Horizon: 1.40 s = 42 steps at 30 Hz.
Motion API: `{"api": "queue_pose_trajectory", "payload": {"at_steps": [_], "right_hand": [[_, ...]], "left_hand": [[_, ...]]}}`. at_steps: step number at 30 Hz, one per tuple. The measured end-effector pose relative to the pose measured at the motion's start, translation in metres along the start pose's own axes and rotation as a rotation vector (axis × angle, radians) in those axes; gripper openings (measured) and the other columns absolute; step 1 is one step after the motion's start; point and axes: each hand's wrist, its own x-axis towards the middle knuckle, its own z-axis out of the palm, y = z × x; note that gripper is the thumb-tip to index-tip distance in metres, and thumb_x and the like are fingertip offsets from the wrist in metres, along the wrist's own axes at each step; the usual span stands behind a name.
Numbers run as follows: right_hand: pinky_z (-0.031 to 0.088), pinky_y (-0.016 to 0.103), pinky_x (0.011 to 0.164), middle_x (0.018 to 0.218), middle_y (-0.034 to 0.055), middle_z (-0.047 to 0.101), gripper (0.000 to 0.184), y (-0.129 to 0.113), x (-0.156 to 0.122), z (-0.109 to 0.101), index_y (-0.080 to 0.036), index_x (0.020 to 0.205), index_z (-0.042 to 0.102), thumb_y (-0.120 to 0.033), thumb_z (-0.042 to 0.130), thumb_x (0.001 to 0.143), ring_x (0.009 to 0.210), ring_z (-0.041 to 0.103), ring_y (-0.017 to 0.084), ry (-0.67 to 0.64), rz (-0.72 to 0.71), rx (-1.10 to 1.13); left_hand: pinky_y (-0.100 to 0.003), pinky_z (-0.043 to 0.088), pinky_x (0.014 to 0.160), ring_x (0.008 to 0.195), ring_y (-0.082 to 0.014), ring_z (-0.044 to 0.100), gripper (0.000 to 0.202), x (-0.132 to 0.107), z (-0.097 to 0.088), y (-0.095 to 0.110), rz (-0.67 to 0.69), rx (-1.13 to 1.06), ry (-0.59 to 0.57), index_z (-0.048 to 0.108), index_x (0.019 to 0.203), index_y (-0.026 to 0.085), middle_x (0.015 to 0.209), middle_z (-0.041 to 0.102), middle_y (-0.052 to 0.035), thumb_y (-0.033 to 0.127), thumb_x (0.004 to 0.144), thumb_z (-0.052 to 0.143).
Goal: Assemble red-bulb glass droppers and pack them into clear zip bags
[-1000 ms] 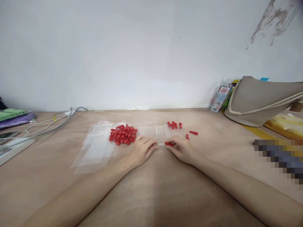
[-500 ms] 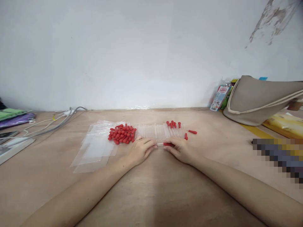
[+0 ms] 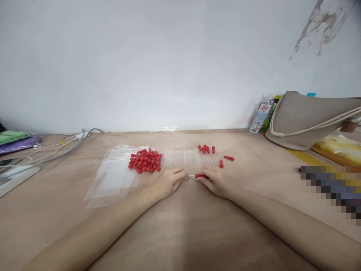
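My left hand (image 3: 170,182) pinches a thin clear dropper tube (image 3: 191,176) between thumb and fingers. My right hand (image 3: 214,181) has its fingers closed on a red rubber dropper bulb (image 3: 199,176), which meets the tube's right end. How far the tube sits inside the bulb cannot be made out. Just beyond both hands lies a row of clear tubes (image 3: 180,158), several of them capped with red bulbs (image 3: 208,149) at the far right end. A heap of loose red bulbs (image 3: 145,161) rests left of the row.
Flat clear plastic bags (image 3: 113,180) lie under and left of the heap. One red-bulbed dropper (image 3: 229,158) lies to the right. Cables (image 3: 67,150) and a phone (image 3: 9,162) are at the left; a grey bag (image 3: 304,120) and a bottle (image 3: 261,114) stand at the back right.
Both hands have shifted slightly toward me with the tube and bulb, away from the row of tubes. Each grip stays closed.
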Motion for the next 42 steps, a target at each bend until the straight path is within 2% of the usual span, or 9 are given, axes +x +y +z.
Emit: {"api": "queue_pose_trajectory", "payload": {"at_steps": [6, 16, 21, 24, 26, 28, 33, 42], "right_hand": [[0.043, 0.023, 0.059, 0.071, 0.0039, 0.058, 0.013, -0.001, 0.000, 0.001, -0.017, 0.083, 0.057, -0.022, 0.046, 0.084, 0.066, 0.053, 0.013, 0.023, -0.058, -0.051], [0.040, 0.025, 0.058, 0.070, 0.0041, 0.056, 0.016, 0.003, -0.001, 0.002, -0.018, 0.081, 0.057, -0.026, 0.044, 0.085, 0.065, 0.051, 0.014, -0.021, -0.068, -0.131], [0.039, 0.026, 0.057, 0.067, 0.0050, 0.056, 0.022, 0.001, 0.001, 0.000, -0.016, 0.078, 0.059, -0.023, 0.040, 0.087, 0.063, 0.049, 0.014, -0.033, -0.160, -0.315], [0.037, 0.027, 0.056, 0.062, 0.0048, 0.055, 0.026, 0.000, 0.003, -0.001, -0.016, 0.075, 0.060, -0.021, 0.038, 0.087, 0.059, 0.048, 0.014, -0.057, -0.220, -0.429], [0.038, 0.027, 0.056, 0.063, 0.0050, 0.056, 0.024, 0.000, 0.003, -0.001, -0.016, 0.077, 0.061, -0.023, 0.040, 0.087, 0.060, 0.050, 0.015, -0.035, -0.185, -0.385], [0.041, 0.026, 0.058, 0.069, 0.0051, 0.059, 0.019, 0.003, 0.003, -0.001, -0.017, 0.083, 0.061, -0.028, 0.045, 0.085, 0.064, 0.053, 0.014, -0.002, -0.094, -0.247], [0.046, 0.025, 0.063, 0.079, 0.0040, 0.064, 0.016, 0.010, 0.001, -0.004, -0.020, 0.088, 0.062, -0.030, 0.053, 0.081, 0.070, 0.058, 0.014, -0.023, 0.105, 0.067], [0.044, 0.025, 0.062, 0.076, 0.0029, 0.064, 0.013, -0.001, 0.005, -0.006, -0.019, 0.083, 0.062, -0.026, 0.051, 0.081, 0.068, 0.058, 0.013, -0.048, 0.147, 0.099]], "left_hand": [[-0.022, 0.041, 0.060, 0.068, -0.0131, 0.052, 0.019, 0.000, -0.001, 0.001, 0.007, 0.061, -0.014, 0.060, 0.086, 0.016, 0.074, 0.058, -0.0034, 0.016, 0.086, 0.041], [-0.023, 0.043, 0.064, 0.071, -0.0138, 0.054, 0.019, 0.000, 0.000, 0.004, -0.005, 0.052, -0.004, 0.060, 0.086, 0.016, 0.075, 0.059, -0.0042, 0.020, 0.087, 0.041], [-0.023, 0.042, 0.062, 0.070, -0.0143, 0.053, 0.020, 0.001, -0.002, 0.006, 0.028, 0.132, -0.017, 0.059, 0.087, 0.016, 0.077, 0.059, -0.0042, 0.019, 0.088, 0.039], [-0.024, 0.042, 0.061, 0.070, -0.0147, 0.053, 0.020, 0.001, -0.003, 0.008, -0.005, 0.151, -0.024, 0.058, 0.086, 0.016, 0.077, 0.059, -0.0043, 0.021, 0.088, 0.039], [-0.024, 0.043, 0.062, 0.070, -0.0146, 0.053, 0.021, 0.002, -0.003, 0.009, -0.061, 0.119, -0.023, 0.058, 0.084, 0.016, 0.076, 0.058, -0.0043, 0.024, 0.088, 0.040], [-0.025, 0.044, 0.064, 0.071, -0.0146, 0.054, 0.021, 0.002, -0.003, 0.009, -0.106, 0.070, -0.022, 0.058, 0.084, 0.015, 0.076, 0.057, -0.0045, 0.027, 0.088, 0.041], [-0.027, 0.045, 0.070, 0.078, -0.0154, 0.055, 0.020, 0.001, -0.006, 0.008, -0.133, -0.037, -0.012, 0.055, 0.096, 0.015, 0.084, 0.059, -0.0058, 0.024, 0.089, 0.039], [-0.026, 0.045, 0.066, 0.073, -0.0143, 0.055, 0.016, -0.002, -0.003, 0.009, -0.079, -0.088, 0.077, 0.056, 0.092, 0.015, 0.079, 0.060, -0.0047, 0.021, 0.088, 0.041]]}}
